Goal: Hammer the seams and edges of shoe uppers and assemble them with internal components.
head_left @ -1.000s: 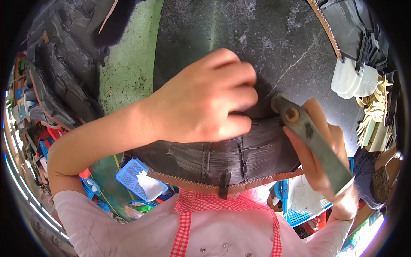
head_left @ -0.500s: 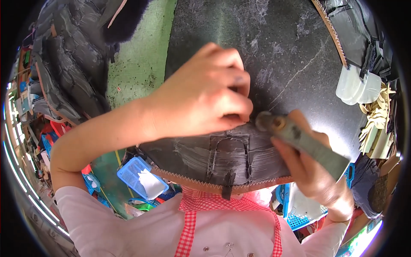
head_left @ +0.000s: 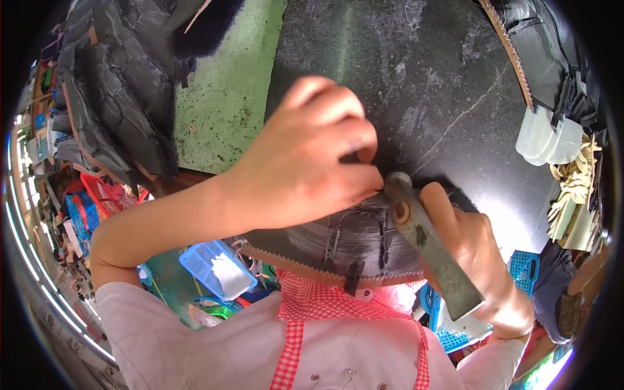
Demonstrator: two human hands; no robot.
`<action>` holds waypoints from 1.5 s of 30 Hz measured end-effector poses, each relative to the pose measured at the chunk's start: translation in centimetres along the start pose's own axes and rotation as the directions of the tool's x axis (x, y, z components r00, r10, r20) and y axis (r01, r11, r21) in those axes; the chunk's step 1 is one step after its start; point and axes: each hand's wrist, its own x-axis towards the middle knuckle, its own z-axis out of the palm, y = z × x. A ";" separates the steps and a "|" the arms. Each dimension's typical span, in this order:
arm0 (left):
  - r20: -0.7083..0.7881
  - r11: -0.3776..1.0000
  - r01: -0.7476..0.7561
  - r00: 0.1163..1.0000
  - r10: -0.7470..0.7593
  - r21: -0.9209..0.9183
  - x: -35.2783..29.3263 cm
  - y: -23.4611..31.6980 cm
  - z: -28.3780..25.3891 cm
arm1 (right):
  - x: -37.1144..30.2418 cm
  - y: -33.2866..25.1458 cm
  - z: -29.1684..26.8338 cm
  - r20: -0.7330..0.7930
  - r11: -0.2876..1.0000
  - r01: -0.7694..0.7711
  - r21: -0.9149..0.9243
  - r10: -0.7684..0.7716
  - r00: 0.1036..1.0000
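My right hand point(head_left: 471, 247) grips a hammer with a grey metal head point(head_left: 426, 244). Its round face rests right beside my left fingertips, and its flat end points toward my body. The handle is mostly hidden in my palm. My left hand point(head_left: 312, 153) is closed, thumb and fingers pinched at the far edge of a black leather piece point(head_left: 357, 240). That piece lies in front of me, with a raised U-shaped seam and a brown border in pale zigzag stitching along its near edge. Whatever is between the pinched fingertips is hidden.
A dark, scuffed work surface point(head_left: 390, 71) adjoins a green one point(head_left: 224, 104). Similar black pieces point(head_left: 123, 91) are heaped at left, another point(head_left: 536, 52) lies far right. Clear plastic containers point(head_left: 549, 138), cream strips point(head_left: 575, 192) and a blue basket point(head_left: 218, 270) stand around.
The hammer head has swung, its flat end turning toward my body. My left hand is slightly lower, still pinching at the black piece's edge. The whole view has shifted a little.
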 end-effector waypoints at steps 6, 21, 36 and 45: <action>-0.066 0.979 0.149 0.985 -0.159 -0.142 -2.2 0.2 1.2 | 0.7 0.3 -1.6 -0.010 0.958 -0.002 0.287 0.005 1.000; -0.098 0.978 0.162 0.980 -0.175 -0.132 -2.5 -0.1 0.7 | 1.0 0.0 0.1 0.000 0.998 0.062 0.016 -0.062 0.998; -0.136 1.000 0.005 0.991 -0.007 -0.011 -3.6 -0.3 0.8 | 2.2 -3.7 -1.8 -0.011 0.979 -0.058 0.196 0.061 0.998; -0.084 0.990 -0.138 0.987 0.135 -0.020 -3.4 -1.9 -0.1 | 2.7 -2.8 -1.2 -0.043 0.988 0.054 0.145 -0.048 0.998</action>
